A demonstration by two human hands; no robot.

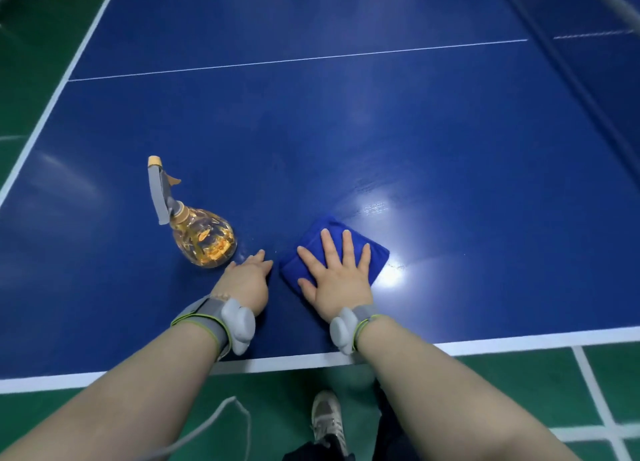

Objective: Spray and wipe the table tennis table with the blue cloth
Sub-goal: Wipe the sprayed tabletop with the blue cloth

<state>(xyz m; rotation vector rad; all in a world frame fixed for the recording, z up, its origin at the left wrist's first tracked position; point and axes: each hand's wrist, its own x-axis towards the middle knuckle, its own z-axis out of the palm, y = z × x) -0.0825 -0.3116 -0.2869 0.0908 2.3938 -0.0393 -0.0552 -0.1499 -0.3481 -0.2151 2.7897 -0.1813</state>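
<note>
1. This looks like the wiping step. The right hand [337,280] lies flat on the blue cloth [375,252], fingers spread wide, pressing it down on the table [346,131].
2. The cloth is folded and sits near the close edge of the table, a bit right of the middle.
3. The left hand [247,280] rests on the table just left of the cloth. It holds nothing, and its fingers are loose.
4. The spray bottle [204,235] stands just to the far left of the left hand. No hand holds it.
5. Next, I think the right hand needs to push the cloth across the table, pressing down so it does not slip.
6. I count one cloth, one spray bottle, two hands, and one shoe [327,422] on the green floor [519,391].
</note>
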